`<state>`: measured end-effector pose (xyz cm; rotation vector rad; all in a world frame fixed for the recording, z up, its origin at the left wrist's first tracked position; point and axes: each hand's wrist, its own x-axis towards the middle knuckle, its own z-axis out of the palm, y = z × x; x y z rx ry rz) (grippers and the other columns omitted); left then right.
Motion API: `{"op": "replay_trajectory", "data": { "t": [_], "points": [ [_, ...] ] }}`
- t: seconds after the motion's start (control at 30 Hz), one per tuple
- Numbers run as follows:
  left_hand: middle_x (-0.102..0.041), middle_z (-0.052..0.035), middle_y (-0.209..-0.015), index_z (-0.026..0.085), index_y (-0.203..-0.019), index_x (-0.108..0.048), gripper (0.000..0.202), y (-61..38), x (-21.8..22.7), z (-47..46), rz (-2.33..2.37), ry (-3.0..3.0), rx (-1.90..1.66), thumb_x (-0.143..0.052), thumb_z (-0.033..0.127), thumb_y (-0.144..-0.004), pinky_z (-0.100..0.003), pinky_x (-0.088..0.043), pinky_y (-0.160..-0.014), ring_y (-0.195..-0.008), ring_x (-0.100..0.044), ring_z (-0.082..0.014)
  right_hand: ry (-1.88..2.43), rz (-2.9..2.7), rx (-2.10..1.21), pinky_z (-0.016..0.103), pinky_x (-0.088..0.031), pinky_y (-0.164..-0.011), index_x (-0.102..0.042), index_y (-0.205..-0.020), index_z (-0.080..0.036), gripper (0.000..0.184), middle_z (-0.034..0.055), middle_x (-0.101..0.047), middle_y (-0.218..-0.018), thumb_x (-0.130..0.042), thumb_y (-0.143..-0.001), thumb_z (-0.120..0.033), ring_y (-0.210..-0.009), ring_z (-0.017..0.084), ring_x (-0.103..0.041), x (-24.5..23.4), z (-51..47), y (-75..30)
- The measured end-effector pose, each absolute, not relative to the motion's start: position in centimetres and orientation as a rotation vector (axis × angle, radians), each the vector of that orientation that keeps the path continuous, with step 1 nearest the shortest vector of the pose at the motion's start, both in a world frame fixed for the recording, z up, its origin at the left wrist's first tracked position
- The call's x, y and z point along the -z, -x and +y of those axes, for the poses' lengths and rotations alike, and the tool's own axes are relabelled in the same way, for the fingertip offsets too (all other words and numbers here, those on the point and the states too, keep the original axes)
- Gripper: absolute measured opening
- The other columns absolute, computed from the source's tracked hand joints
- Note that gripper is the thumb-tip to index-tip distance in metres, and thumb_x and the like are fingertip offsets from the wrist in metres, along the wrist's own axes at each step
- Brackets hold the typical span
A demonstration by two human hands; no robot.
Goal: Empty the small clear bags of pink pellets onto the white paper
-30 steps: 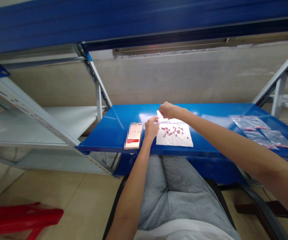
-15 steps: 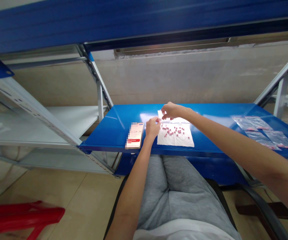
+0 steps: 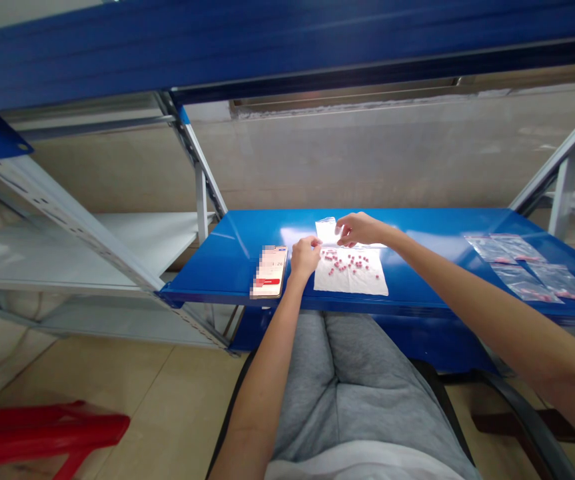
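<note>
Right hand (image 3: 364,230) pinches clear bag (image 3: 328,231); left hand (image 3: 306,255) curled beside pink pills (image 3: 347,262).

No legible writing here: the phone (image 3: 269,271), lying on the blue shelf (image 3: 417,223) just left of the white sheet (image 3: 351,281), shows a blurred screen with unreadable digits.

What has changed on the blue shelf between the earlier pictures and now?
The right hand slid a little to the right, keeping the small clear bag pinched, so the bag now shows beside it. The left hand, the white sheet with pink pellets and the phone stayed put.
</note>
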<state>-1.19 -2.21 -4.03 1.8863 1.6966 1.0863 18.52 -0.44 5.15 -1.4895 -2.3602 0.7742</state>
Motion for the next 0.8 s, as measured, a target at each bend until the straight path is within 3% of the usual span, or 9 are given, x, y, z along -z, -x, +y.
{"op": "replay_trajectory", "data": {
  "t": [0.2, 0.53, 0.8],
  "points": [
    [-0.080, -0.0086, -0.101, 0.018, -0.100, -0.078, 0.018, 1.1, 3.7, -2.4, 1.685, -1.876, -1.093, -0.064, 0.013, -0.089, -0.031, -0.054, -0.088, -0.095, -0.073, -0.0215, 1.434, -2.270, -0.888, 0.023, -0.055, -0.057, -0.072, -0.097, -0.014, 0.016, 0.0079, -0.077, -0.083, -0.077, -0.082, -0.015, -0.066, 0.017, -0.074, -2.3, -0.6, -19.4],
    [-0.080, -0.0066, -0.100, 0.019, -0.097, -0.077, 0.016, 1.2, 3.3, -2.5, 1.656, -1.867, -1.118, -0.064, 0.013, -0.090, -0.027, -0.055, -0.085, -0.087, -0.073, -0.0182, 1.429, -2.303, -0.689, 0.018, -0.042, -0.047, -0.074, -0.095, -0.014, 0.012, 0.0037, -0.075, -0.074, -0.067, -0.085, -0.014, -0.056, 0.013, -0.067, -1.4, -1.5, -18.9],
    [-0.080, -0.0071, -0.102, 0.019, -0.099, -0.076, 0.017, 1.1, 2.8, -2.8, 1.643, -1.868, -1.150, -0.062, 0.014, -0.091, -0.027, -0.054, -0.085, -0.088, -0.073, -0.0186, 1.348, -2.225, -0.705, 0.020, -0.045, -0.050, -0.071, -0.088, -0.017, 0.006, 0.0023, -0.074, -0.072, -0.066, -0.085, -0.019, -0.056, 0.013, -0.067, -0.9, -0.9, -19.6]
  ]
}}
